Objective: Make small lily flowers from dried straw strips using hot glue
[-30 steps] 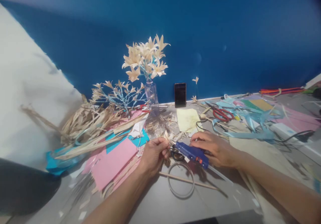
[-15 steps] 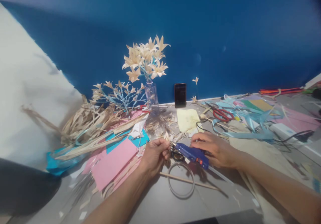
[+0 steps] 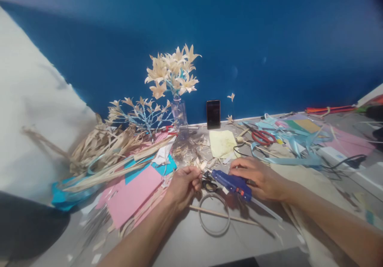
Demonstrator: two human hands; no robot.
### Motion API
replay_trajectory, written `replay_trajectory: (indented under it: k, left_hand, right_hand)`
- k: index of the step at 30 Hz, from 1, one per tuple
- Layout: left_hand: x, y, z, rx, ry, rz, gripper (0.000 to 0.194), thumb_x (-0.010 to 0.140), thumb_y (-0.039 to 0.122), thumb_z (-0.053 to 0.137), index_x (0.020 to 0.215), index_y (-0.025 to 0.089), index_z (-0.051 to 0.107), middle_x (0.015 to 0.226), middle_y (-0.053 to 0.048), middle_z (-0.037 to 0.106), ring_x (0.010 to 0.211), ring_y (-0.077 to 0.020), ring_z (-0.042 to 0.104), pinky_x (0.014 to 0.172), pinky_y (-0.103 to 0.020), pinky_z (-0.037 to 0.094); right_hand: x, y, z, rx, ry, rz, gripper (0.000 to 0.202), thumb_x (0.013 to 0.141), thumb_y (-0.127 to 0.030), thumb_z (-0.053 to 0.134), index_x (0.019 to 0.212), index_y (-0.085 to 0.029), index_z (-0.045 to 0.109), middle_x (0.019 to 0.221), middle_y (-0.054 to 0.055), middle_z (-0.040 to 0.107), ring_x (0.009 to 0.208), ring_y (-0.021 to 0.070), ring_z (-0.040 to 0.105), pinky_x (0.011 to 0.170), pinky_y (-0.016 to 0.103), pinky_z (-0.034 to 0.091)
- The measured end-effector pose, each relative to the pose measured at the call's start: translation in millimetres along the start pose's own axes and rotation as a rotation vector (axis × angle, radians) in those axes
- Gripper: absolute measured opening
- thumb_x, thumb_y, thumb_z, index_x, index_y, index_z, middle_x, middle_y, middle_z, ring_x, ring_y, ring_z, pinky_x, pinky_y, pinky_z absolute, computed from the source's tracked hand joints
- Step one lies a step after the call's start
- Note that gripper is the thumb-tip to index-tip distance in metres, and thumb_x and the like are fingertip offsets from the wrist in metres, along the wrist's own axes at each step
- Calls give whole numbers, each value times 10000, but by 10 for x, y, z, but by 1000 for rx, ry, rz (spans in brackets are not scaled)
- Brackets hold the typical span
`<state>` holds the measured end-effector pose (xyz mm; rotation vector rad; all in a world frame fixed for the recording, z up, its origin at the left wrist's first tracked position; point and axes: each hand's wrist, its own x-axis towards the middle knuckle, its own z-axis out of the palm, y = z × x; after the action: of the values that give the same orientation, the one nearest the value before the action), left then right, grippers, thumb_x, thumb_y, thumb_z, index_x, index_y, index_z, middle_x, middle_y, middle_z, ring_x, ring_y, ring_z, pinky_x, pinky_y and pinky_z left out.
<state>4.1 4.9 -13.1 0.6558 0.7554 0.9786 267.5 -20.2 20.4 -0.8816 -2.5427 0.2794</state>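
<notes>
Blue wall (image 3: 269,39) behind, left fingers (image 3: 194,173) pinch a pale flower (image 3: 201,164), right fingers (image 3: 243,164) hold a glue gun (image 3: 230,182).

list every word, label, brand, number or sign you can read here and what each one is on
No text can be read anywhere in this picture.
Blue glue gun: small orange-red marks, too blurred to tell whether they are lettering.
Phone: dark screen, nothing legible.
Yellow paper: smudged, no readable writing.
</notes>
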Motion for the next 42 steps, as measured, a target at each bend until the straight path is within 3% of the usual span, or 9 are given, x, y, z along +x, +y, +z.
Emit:
replay_trajectory:
  k: [15,35,42]
  left_hand:
    - [-17,-5,12,23,2,44,310,620,277,869,607,106,611,429,47,464,404,-45,420,435,-166,322]
    - [-17,10,12,-10,-21,-7,314,605,260,883,598,88,621,440,40,470,405,-30,393,403,-149,310]
    - [-27,22,0,-47,-52,-53,286,640,225,859,611,96,606,443,53,444,396,-19,361,395,-137,308]
  right_hand:
    - [59,-45,17,-8,-10,11,235,945,-306,548,1121,-187,651,1107,128,613,954,222,589,842,346,454]
    - [48,-29,45,-27,1,-5,244,948,-301,550,1134,-175,645,1086,133,620,940,223,584,832,353,452]
    - [-70,38,-8,-116,19,55,248,938,-273,562,1159,-197,645,1092,127,624,923,228,592,795,362,474]
